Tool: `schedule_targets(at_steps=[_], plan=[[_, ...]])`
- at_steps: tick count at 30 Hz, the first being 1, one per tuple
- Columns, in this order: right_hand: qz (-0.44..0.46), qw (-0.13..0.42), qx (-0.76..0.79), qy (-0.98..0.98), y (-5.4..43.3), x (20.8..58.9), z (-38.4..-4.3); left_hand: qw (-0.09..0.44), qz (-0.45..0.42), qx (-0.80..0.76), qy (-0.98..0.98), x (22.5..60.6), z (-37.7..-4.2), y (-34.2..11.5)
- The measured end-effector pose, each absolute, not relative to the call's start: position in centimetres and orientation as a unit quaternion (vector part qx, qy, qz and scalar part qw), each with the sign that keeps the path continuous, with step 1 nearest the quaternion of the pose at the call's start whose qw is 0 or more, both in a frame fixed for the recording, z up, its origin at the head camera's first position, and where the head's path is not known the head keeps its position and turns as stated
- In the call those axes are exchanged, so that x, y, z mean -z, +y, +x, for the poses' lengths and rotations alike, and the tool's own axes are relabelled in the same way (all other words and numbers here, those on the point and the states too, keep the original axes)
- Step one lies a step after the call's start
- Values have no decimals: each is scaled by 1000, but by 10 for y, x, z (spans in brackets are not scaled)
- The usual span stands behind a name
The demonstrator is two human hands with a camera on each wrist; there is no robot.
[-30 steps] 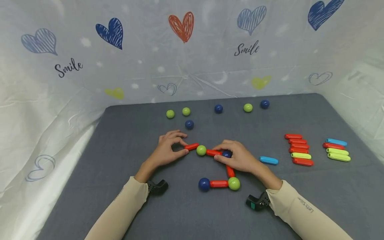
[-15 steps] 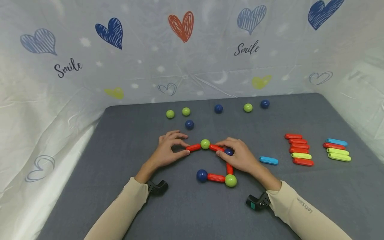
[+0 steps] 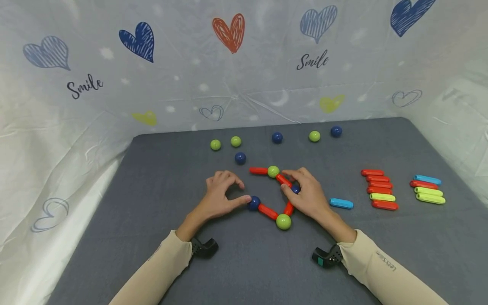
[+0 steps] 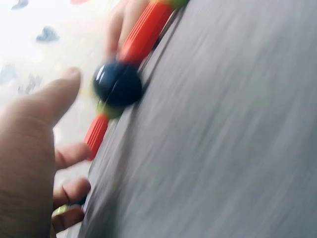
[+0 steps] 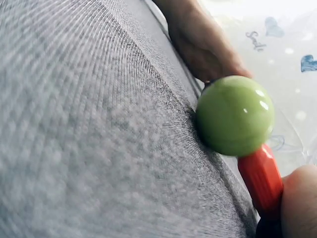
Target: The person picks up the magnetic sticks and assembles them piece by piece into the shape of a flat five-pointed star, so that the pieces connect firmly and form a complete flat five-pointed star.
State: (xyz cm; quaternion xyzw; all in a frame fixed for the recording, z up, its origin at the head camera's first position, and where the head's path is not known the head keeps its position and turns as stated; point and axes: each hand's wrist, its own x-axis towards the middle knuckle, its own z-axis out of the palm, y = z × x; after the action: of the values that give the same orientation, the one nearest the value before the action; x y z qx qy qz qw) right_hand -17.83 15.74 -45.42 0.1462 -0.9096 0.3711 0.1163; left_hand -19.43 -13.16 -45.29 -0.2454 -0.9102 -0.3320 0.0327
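Note:
A chain of red rods joined by balls lies in an open loop on the table. Its upper end is a bare red rod (image 3: pixel 258 170), followed by a green ball (image 3: pixel 273 171) and another red rod (image 3: pixel 283 180). My right hand (image 3: pixel 309 195) pinches that second rod beside a blue ball, which it partly covers. Below, a green ball (image 3: pixel 284 222) links to a rod ending in a blue ball (image 3: pixel 254 203). My left hand (image 3: pixel 221 198) is spread around that end, thumb close to the ball; in the left wrist view a gap shows between thumb and blue ball (image 4: pixel 118 84).
Loose green and blue balls lie along the back, one blue ball (image 3: pixel 240 158) nearer. A blue rod (image 3: pixel 341 203) sits right of my right hand. Farther right are two stacks of rods, including a yellow rod (image 3: pixel 382 197) and a light blue rod (image 3: pixel 427 180).
My left hand has let go of the upper red rod and come down to the end blue ball. The chain has turned, its upper end moving back and right. My right hand keeps its grip.

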Motion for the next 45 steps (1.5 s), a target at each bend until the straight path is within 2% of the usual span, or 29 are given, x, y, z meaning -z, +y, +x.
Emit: schedule_targets(at_steps=[6,14,21,25,30,37,41,45], plan=[[162,125,-354,-912,155,455,-173,16,-235,309,-922,452,-186,-120],[164,152,-397,-890,155,460,-175,16,-261,334,-905,453,-194,-130],[258,47,-374,-889,158,458,-177,18,-288,325,-901,455,-194,-131],[268,48,-381,-884,159,458,-176,9,-291,322,-901,455,-195,-131],[267,84,-411,-868,159,458,-177,29,-260,332,-906,455,-198,-132],[290,110,-412,-857,157,456,-179,73,-174,349,-918,452,-202,-133],[310,99,-417,-849,157,455,-177,50,-158,341,-925,448,-200,-134],[335,52,-422,-841,159,447,-176,15,-167,337,-927,444,-200,-138]])
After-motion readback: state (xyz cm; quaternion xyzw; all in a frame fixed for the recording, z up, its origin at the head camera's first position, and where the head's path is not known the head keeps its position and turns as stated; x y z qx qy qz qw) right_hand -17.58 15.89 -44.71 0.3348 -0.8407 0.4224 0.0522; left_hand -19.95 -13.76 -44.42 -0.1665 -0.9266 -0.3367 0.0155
